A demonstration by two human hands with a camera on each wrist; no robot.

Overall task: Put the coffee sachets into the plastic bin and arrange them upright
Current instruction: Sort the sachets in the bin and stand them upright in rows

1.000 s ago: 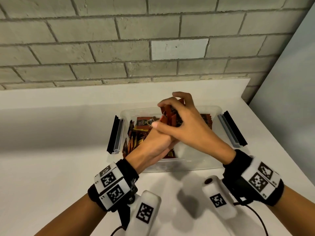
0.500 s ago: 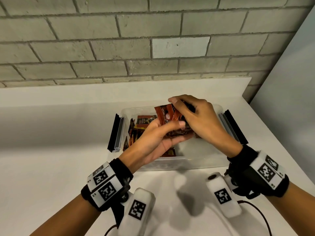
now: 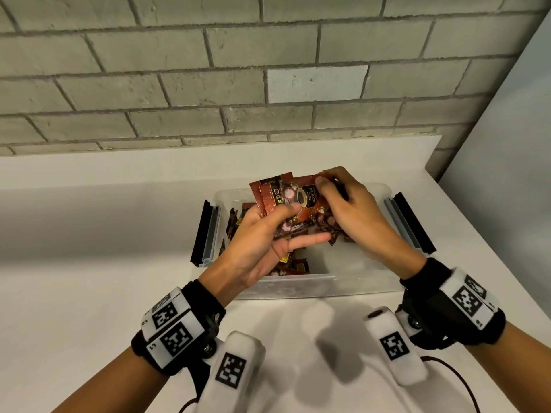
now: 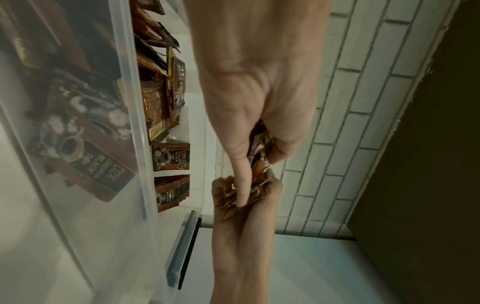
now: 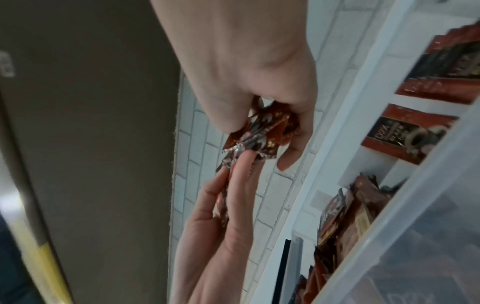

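Loose fan of coffee sachets held above the clear plastic bin, frame centre.
Left hand thumb-pinches the fan, right hand grips its right edge — a slack pinch could spill sachets flat, toppling the rows inside.

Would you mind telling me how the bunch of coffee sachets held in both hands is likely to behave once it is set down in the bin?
The sachets look thin and foil-like, so probably light and floppy. They are fanned unevenly between the left hand and right hand, so they may slide apart. Others in the bin lean against each other, so these likely tip without support.
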